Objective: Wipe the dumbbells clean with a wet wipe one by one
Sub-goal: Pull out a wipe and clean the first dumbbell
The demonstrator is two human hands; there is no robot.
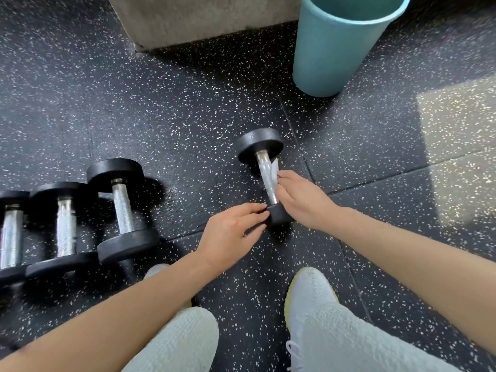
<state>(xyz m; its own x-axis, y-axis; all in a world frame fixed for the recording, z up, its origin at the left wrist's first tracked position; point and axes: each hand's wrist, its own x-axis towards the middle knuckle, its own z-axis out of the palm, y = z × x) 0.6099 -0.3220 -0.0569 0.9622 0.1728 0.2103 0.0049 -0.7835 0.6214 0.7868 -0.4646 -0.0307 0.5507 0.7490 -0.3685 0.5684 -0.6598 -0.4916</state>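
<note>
A small black dumbbell [259, 144] with a chrome handle lies on the speckled rubber floor in the middle of the head view. My right hand [303, 200] holds a white wet wipe [274, 171] against the right side of its handle. My left hand [230, 234] grips the near black end of that dumbbell, and both hands hide much of this end. Three larger black dumbbells lie side by side at the left: one [122, 208] nearest the middle, a second [64, 226] beside it, a third [10, 232] cut off by the frame edge.
A teal plastic bin [338, 47] stands upright at the back right. A grey concrete block [198, 20] sits at the back centre. My knees and a pale shoe [308, 294] fill the bottom. A sunlit patch lies on the floor at the right.
</note>
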